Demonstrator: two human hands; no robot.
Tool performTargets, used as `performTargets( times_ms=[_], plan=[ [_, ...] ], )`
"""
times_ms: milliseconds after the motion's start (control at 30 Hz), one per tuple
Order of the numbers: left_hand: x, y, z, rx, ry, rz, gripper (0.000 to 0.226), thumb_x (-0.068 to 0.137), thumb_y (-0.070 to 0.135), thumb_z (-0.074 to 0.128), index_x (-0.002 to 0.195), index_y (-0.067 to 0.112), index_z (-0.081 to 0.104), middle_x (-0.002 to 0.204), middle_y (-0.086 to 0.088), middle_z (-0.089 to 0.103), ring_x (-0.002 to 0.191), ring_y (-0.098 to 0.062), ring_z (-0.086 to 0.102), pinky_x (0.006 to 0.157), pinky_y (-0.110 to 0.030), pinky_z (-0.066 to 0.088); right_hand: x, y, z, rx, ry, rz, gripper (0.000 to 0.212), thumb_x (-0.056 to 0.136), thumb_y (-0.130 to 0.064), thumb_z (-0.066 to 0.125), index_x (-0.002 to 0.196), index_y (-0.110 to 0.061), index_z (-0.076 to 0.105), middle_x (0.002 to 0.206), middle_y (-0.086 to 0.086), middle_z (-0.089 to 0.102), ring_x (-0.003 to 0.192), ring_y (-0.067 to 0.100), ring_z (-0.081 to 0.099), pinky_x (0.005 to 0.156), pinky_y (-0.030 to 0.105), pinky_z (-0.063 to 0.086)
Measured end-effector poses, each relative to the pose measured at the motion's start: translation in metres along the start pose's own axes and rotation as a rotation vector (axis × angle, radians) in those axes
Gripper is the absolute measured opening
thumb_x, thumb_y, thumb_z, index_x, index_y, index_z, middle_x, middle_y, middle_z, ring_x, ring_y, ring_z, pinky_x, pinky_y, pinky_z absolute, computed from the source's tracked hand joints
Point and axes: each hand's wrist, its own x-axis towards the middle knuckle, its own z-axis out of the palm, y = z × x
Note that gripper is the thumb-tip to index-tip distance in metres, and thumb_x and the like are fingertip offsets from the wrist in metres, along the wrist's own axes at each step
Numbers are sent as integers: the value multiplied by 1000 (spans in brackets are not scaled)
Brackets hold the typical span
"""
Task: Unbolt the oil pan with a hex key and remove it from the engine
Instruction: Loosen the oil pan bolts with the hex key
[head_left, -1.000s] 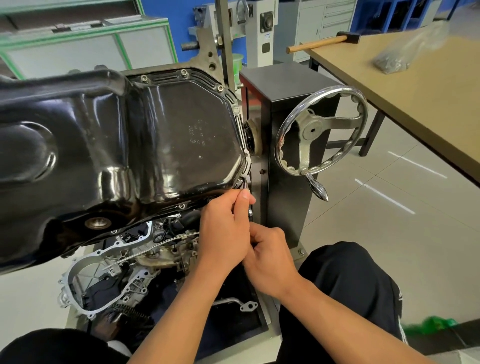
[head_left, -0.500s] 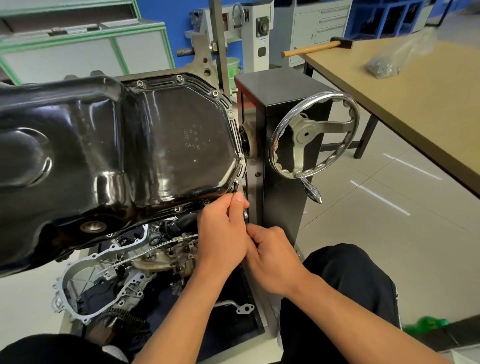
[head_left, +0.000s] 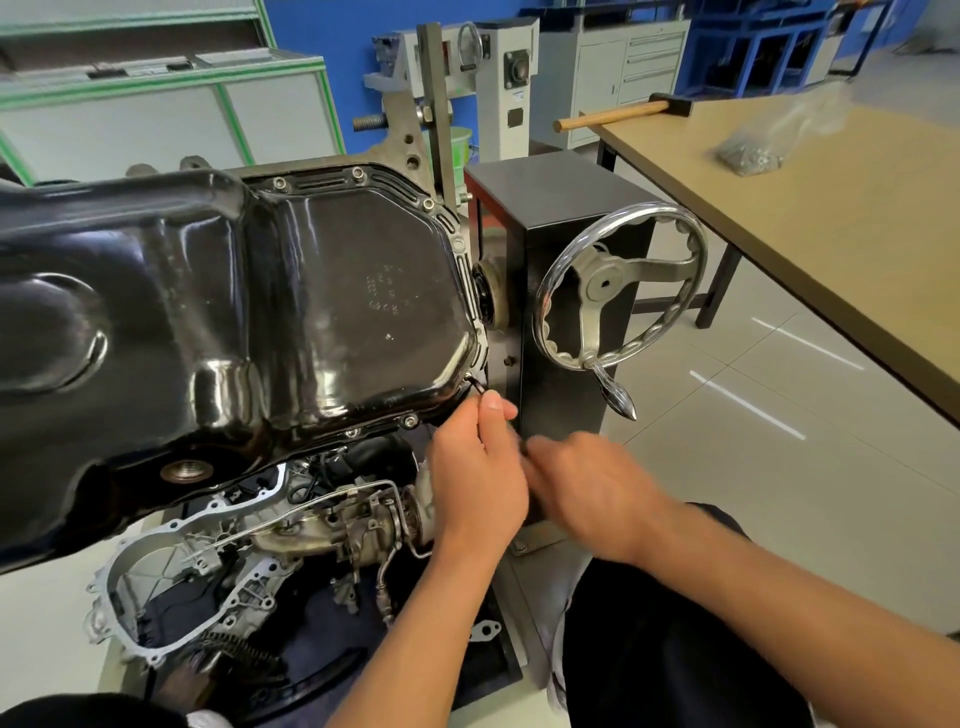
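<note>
- At the near right corner of the black oil pan (head_left: 311, 291), which sits on the upturned engine (head_left: 322, 525), a hex key (head_left: 476, 386) meets the rim
- left hand (head_left: 475, 483) pinches the key, thumb and fingers curled round it
- right hand (head_left: 592, 488) just beside it, blurred; its fingers' grip cannot be told
- handwheel (head_left: 618, 291) to the right; hammer (head_left: 618, 115) on the table (head_left: 857, 249)
</note>
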Motion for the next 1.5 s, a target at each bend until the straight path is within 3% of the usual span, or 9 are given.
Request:
performTargets(
  times_ms=[100, 267, 533, 700, 900, 1067, 1167, 1367, 1500],
  plan=[
    [0, 15, 20, -202, 71, -109, 38, 107, 24, 36, 82, 15, 63, 59, 4, 65, 55, -8, 56, 65, -25, 45, 5, 17, -38, -280, 64, 19, 31, 104, -49, 31, 88, -26, 45, 86, 3, 65, 81, 32, 65, 59, 33, 36],
    [5, 51, 38, -832, 211, -456, 29, 107, 22, 38, 96, 12, 64, 62, 0, 68, 50, -9, 54, 43, -22, 41, 28, 20, -100, -502, 200, 4, 14, 100, -29, 49, 94, -24, 61, 83, 2, 63, 77, 29, 65, 57, 32, 40],
    [23, 104, 25, -1424, 345, -853, 18, 105, 13, 46, 106, 3, 61, 81, -9, 71, 65, -17, 66, 49, -19, 54, 69, 12, -125, -474, 341, -145, 22, 99, -22, 45, 102, -18, 67, 89, 2, 69, 80, 32, 65, 55, 32, 36],
    [24, 104, 20, -1501, 323, -914, 19, 102, 14, 53, 113, 2, 63, 97, -11, 72, 76, -18, 70, 53, -19, 57, 63, 13, -110, -203, 492, -139, 23, 97, -23, 53, 109, -17, 71, 89, 4, 75, 80, 29, 69, 64, 39, 55],
    [19, 97, 28, -1446, 353, -825, 10, 96, 13, 63, 95, 4, 67, 83, -7, 76, 72, -14, 74, 54, -18, 56, 74, 0, -77, 536, 600, 168, 15, 94, -20, 65, 94, -16, 79, 81, -5, 76, 75, 4, 69, 73, 24, 56],
    [1, 78, 31, -1210, 454, -651, 7, 96, 12, 64, 96, 7, 69, 76, -5, 77, 73, -15, 75, 56, -20, 56, 66, -5, -34, 1147, 330, 449, 29, 96, -13, 65, 69, -19, 76, 64, -5, 71, 62, 4, 65, 62, 22, 51],
    [-19, 59, 26, -970, 341, -463, 10, 97, 13, 60, 101, 8, 69, 81, -6, 76, 76, -16, 75, 53, -20, 53, 51, -11, -17, 1391, 287, 520, 31, 96, -15, 66, 68, -19, 79, 68, 4, 72, 62, 10, 67, 55, 21, 52],
    [-43, 44, -24, -599, -42, -246, 14, 96, 13, 61, 95, 17, 74, 78, -8, 73, 72, -19, 72, 53, -23, 54, 35, -10, -21, 1500, 374, 523, 19, 97, -13, 62, 83, -10, 74, 73, 11, 73, 51, 15, 62, 48, 23, 49],
    [-39, 69, -64, -225, -204, 59, 20, 93, 15, 62, 92, 31, 74, 78, 3, 74, 73, -11, 72, 55, -19, 55, 30, -22, -25, 1252, 473, 234, 19, 99, -13, 58, 90, -18, 74, 73, 3, 75, 59, 10, 68, 56, 20, 53]
  ],
)
